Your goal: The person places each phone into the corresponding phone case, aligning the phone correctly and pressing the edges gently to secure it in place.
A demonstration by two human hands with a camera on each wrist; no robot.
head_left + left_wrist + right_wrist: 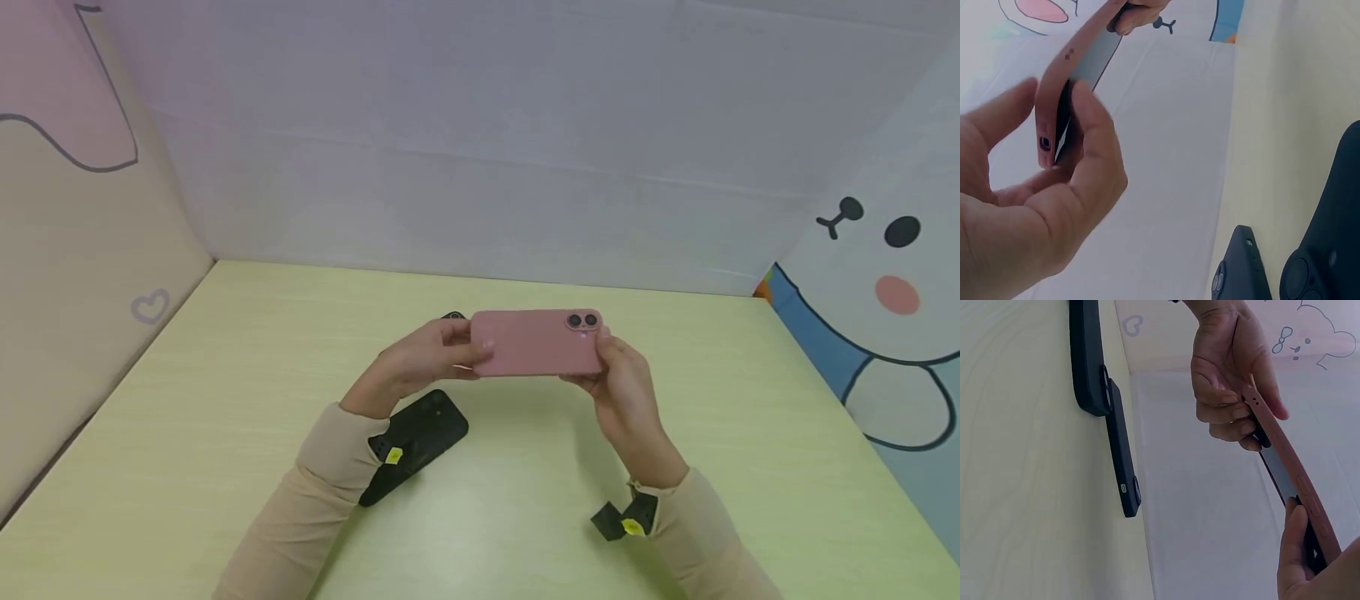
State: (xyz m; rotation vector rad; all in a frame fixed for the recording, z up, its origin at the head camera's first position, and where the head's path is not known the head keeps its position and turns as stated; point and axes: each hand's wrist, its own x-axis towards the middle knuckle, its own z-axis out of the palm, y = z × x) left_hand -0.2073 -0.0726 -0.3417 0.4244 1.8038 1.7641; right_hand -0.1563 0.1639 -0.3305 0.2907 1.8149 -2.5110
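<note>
Both hands hold up a pink phone case (525,346) sideways above the table, its back and two camera lenses facing me. The left hand (416,360) pinches the left end, thumb on the back and fingers behind. At the camera end, the right hand (628,400) grips the corner. In the left wrist view the pink case (1050,109) looks bent, with a narrow gap at its end beside a dark edge. A glossy phone screen (1277,474) shows inside the case in the right wrist view.
A black phone (431,429) lies on the pale table (510,517), partly under the left forearm. Behind the left hand, a second dark phone (453,315) is mostly hidden; the right wrist view shows this dark phone (1121,450) better. A white backdrop (480,167) stands behind.
</note>
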